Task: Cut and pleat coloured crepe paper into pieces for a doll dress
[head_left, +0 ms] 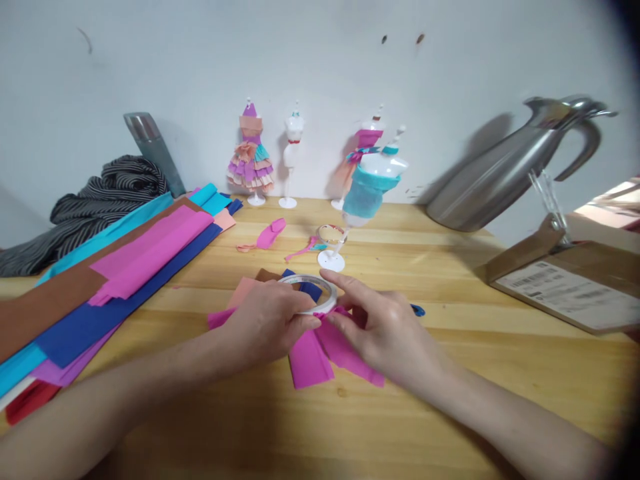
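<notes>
My left hand [277,313] is closed around the near left side of a white roll of tape [330,293], which is held tilted above the table. On the roll's right side is my right hand [377,323], its thumb and fingers bent close to the rim; whether it pinches a tape end is hidden. Under both hands lie pink crepe paper strips [310,360], gathered near the thumbs. Behind them are pieces of peach [245,291], brown and dark blue paper. Just beyond the roll, a small dress form [367,193] wrapped in turquoise paper stands on a white base.
Folded crepe paper sheets [150,247] and a striped cloth [110,190] fill the left. More dress forms [251,157] stand along the wall. To the right are a steel jug [500,160] and a cardboard box [565,287]. Blue-handled scissors [418,310], partly hidden, lie beside my right hand.
</notes>
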Tool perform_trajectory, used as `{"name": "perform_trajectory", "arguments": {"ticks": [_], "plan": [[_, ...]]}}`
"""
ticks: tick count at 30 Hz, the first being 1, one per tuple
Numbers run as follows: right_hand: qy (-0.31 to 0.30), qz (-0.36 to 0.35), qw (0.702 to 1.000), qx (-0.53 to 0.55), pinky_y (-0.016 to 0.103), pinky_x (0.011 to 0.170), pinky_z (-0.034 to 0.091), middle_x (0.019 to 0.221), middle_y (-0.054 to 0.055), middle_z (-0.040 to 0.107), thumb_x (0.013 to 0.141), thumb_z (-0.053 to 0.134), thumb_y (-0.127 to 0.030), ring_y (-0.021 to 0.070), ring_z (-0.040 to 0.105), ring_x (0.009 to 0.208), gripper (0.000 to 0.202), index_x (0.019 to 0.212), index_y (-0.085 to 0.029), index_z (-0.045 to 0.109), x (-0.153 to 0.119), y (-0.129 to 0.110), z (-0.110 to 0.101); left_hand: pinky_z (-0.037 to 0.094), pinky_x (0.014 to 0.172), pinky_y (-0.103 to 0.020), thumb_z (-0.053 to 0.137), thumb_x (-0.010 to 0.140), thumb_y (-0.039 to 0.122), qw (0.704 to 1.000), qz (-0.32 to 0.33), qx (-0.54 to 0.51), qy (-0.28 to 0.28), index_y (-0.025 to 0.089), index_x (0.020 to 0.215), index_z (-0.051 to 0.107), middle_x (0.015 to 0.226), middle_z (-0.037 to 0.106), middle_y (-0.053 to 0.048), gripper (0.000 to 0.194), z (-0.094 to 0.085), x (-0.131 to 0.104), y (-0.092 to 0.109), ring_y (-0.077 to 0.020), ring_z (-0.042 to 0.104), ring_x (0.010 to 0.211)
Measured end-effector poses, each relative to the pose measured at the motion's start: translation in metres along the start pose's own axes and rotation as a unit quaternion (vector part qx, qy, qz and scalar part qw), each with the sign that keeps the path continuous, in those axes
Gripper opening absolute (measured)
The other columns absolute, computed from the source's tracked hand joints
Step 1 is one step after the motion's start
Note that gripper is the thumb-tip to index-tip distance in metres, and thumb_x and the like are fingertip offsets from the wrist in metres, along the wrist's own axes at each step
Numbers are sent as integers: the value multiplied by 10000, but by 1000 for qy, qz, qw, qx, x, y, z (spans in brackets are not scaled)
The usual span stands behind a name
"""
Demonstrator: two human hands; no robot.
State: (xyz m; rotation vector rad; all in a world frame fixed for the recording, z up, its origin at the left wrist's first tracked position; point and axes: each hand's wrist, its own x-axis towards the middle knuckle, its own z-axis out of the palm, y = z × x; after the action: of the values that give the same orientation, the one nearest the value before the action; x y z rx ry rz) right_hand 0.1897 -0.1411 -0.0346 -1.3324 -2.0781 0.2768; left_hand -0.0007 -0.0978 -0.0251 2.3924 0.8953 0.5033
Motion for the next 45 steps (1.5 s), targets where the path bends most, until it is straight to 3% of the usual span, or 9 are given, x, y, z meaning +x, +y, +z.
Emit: {"name": "perform_trajectory", "arguments": {"ticks": [4, 7, 10, 15, 20, 23, 27, 33, 45], "plan": [[5, 2, 1000, -14, 233, 468, 396, 584, -22, 628, 827, 530, -141, 121, 507, 428, 476, 1302, -133, 525, 0, -2, -1, 221, 576, -266, 499, 848, 257, 998, -23, 42, 32, 157, 545, 368, 542, 376, 34, 345, -1, -1, 0, -100, 340, 570], [14, 6, 1000, -14, 230, 473, 389, 559, -46, 570, 824, 518, -137, 122, 504, 443, 465, 1288, -135, 498, 1, -5, -3, 240, 555, -251, 511, 843, 283, 998, -45, 14, 43, 156, 532, 410, 533, 390, 34, 351, -6, -1, 2, -97, 364, 558], [21, 16, 999, 23, 223, 468, 390, 567, -59, 545, 829, 530, -161, 112, 505, 451, 341, 1167, -140, 493, 3, -7, -5, 278, 554, -238, 511, 849, 286, 998, -36, -31, 36, 154, 525, 460, 524, 407, 35, 354, -10, -2, 3, -97, 395, 563], [43, -5, 997, 64, 207, 467, 385, 574, -65, 523, 844, 537, -168, 97, 495, 472, 114, 942, -187, 483, 3, -7, -6, 376, 645, -228, 532, 852, 253, 994, -9, -100, 47, 164, 687, 636, 690, 582, 7, 214, -9, -1, -1, -125, 525, 717], [98, -20, 994, 40, 206, 480, 378, 587, -53, 500, 852, 541, -152, 89, 462, 486, 67, 832, -190, 490, 2, -6, -6, 393, 616, -222, 537, 849, 252, 985, -39, -162, 49, 167, 750, 669, 625, 545, 22, 186, -6, 0, -6, -114, 523, 654], [69, -38, 997, 16, 222, 486, 369, 596, -29, 511, 840, 548, -155, 103, 473, 510, 102, 753, -183, 502, 4, -6, -8, 397, 622, -228, 534, 851, 252, 984, -39, -168, 50, 166, 738, 660, 523, 469, 48, 190, -6, 0, -8, -100, 481, 575], [51, -49, 997, 15, 248, 533, 391, 645, 14, 549, 851, 501, -147, 131, 507, 578, 154, 700, -178, 514, 5, -6, -8, 386, 607, -229, 529, 854, 263, 986, -32, -153, 51, 165, 739, 666, 522, 483, 45, 205, -6, 0, -8, -95, 464, 558], [32, -8, 998, 51, 234, 498, 382, 588, -15, 587, 852, 497, -140, 113, 507, 501, 122, 785, -174, 592, 1, -7, -8, 325, 504, -197, 525, 861, 315, 985, -67, -152, 38, 163, 795, 673, 547, 496, 45, 223, -4, -1, -10, -77, 429, 511], [-30, 62, 991, 110, 239, 556, 444, 694, 9, 689, 822, 572, -194, 139, 591, 586, 114, 842, -176, 683, 6, -9, -12, 293, 476, -191, 530, 856, 306, 987, -79, -137, 32, 153, 816, 688, 627, 551, 32, 223, -6, -2, -7, -63, 428, 517]]}}
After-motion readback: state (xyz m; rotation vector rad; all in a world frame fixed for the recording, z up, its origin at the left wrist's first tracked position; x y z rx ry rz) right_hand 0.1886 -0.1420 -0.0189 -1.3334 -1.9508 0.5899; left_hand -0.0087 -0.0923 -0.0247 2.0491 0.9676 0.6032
